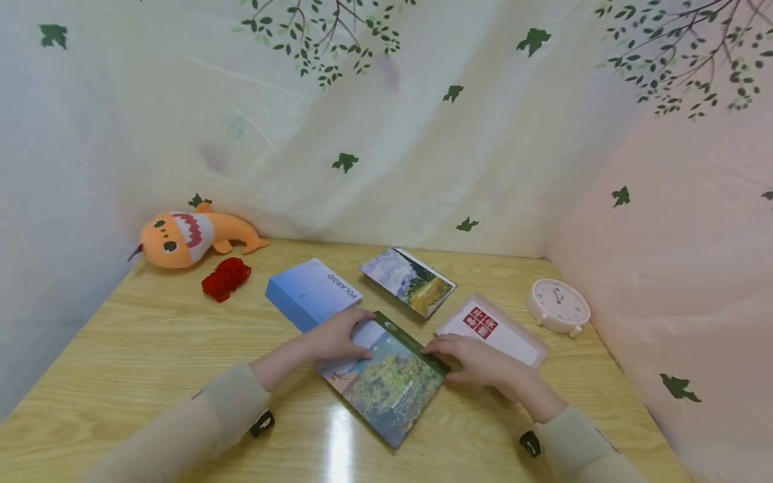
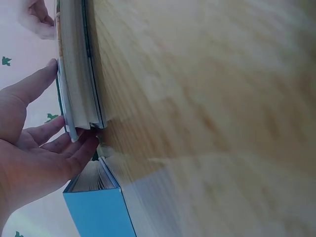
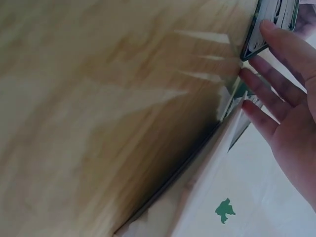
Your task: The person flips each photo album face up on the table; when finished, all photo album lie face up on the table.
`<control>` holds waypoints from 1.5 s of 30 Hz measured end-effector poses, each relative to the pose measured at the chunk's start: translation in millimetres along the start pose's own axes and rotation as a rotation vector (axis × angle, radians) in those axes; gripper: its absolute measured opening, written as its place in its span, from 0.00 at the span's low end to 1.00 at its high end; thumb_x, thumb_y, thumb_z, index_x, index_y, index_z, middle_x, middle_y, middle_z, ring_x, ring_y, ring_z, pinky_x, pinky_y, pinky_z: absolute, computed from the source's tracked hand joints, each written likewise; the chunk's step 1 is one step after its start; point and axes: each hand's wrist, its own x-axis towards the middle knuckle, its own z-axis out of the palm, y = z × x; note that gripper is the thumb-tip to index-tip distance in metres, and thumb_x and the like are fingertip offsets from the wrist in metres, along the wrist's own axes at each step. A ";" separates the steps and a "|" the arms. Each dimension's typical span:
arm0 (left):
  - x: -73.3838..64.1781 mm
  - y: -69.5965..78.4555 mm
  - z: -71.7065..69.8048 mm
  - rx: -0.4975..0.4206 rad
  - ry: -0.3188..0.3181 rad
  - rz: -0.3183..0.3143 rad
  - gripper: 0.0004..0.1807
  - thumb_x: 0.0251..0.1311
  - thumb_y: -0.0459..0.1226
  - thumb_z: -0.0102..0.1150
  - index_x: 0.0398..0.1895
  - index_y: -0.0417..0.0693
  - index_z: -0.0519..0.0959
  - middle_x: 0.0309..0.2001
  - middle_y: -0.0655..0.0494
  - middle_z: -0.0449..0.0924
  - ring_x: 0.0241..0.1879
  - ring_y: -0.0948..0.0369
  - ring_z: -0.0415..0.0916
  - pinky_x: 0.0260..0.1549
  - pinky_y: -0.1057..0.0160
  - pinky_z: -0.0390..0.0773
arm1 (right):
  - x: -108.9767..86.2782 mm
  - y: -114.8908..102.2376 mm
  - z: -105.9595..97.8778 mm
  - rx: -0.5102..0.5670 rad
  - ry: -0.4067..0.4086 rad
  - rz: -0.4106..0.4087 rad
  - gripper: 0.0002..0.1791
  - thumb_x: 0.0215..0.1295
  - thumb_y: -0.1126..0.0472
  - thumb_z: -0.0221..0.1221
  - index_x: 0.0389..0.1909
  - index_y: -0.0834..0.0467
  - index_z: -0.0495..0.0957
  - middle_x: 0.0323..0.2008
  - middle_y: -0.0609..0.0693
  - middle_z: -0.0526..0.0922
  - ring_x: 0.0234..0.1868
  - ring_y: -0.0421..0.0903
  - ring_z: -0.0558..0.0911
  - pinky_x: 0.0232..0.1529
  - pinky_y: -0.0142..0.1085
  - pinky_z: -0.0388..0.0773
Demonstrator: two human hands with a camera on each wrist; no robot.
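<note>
A book [image 1: 386, 386] with a painted tree on its cover and a dark green band along one edge lies at an angle on the table. At its far left side, my left hand [image 1: 335, 335] grips it, thumb on the cover and fingers at the edge; the left wrist view shows the page block [image 2: 76, 64] beside that thumb. My right hand [image 1: 474, 359] holds the book's right corner, its thumb against the page side [image 3: 269, 29]. Left of the book is a thick blue book [image 1: 311, 288] marked POLAROID. Partly behind my right hand lies a white-covered book [image 1: 507, 339] with red characters.
A landscape-painted book [image 1: 410, 282] lies farther back. Toward the right edge sits a pink clock [image 1: 558, 305]. An orange shark plush [image 1: 193, 235] and a bundle of red yarn [image 1: 226, 278] are at the back left of the table [image 1: 181, 349]. A printed curtain [image 1: 386, 121] hangs behind.
</note>
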 end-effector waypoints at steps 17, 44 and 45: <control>9.7 4.0 -4.6 -0.081 0.083 -0.028 0.31 0.50 0.41 0.70 0.59 0.47 0.74 0.52 0.53 0.77 0.46 0.57 0.76 0.41 0.61 0.79 | -0.1 5.8 -13.4 0.080 0.069 -0.115 0.32 0.45 0.65 0.67 0.57 0.56 0.74 0.58 0.53 0.74 0.58 0.49 0.74 0.56 0.42 0.74; -4.8 17.5 -14.5 -0.211 0.293 0.029 0.26 0.48 0.38 0.72 0.53 0.50 0.78 0.48 0.57 0.77 0.41 0.61 0.73 0.38 0.65 0.78 | -10.1 -3.6 -30.1 0.407 0.204 -0.123 0.30 0.51 0.58 0.70 0.57 0.53 0.76 0.60 0.54 0.72 0.57 0.43 0.74 0.48 0.40 0.80; -4.8 17.6 -14.6 -0.216 0.302 0.033 0.26 0.47 0.38 0.72 0.54 0.50 0.77 0.48 0.56 0.76 0.41 0.61 0.72 0.38 0.66 0.78 | -10.3 -4.0 -30.4 0.418 0.212 -0.121 0.30 0.50 0.58 0.71 0.57 0.52 0.76 0.60 0.54 0.72 0.57 0.42 0.74 0.47 0.40 0.80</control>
